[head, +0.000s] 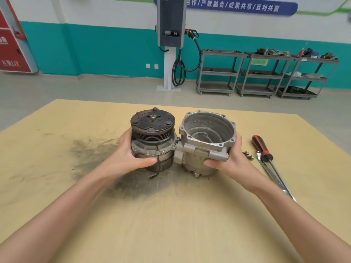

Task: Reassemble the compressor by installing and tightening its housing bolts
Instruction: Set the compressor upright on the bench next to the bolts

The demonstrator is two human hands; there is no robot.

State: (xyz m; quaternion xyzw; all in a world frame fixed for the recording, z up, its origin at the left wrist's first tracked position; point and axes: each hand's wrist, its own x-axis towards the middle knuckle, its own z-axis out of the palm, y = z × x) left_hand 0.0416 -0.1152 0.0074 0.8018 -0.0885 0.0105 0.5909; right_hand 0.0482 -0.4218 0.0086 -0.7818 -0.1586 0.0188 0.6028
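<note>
The compressor is in two parts, side by side at the middle of the wooden table (57,186). My left hand (131,154) grips the front half with the dark clutch pulley (152,124) on top, a black wire hanging from it. My right hand (228,158) grips the open aluminium housing (207,130), which stands mouth up and looks hollow inside. The two parts touch at their flanges. Loose housing bolts (248,155) lie on the table just right of my right hand.
A red-and-black handled screwdriver (263,149) and a long metal wrench (273,177) lie to the right of the bolts. A dark grease smear covers the table left of and under the parts. Grey shelf carts and a charging post stand by the far wall.
</note>
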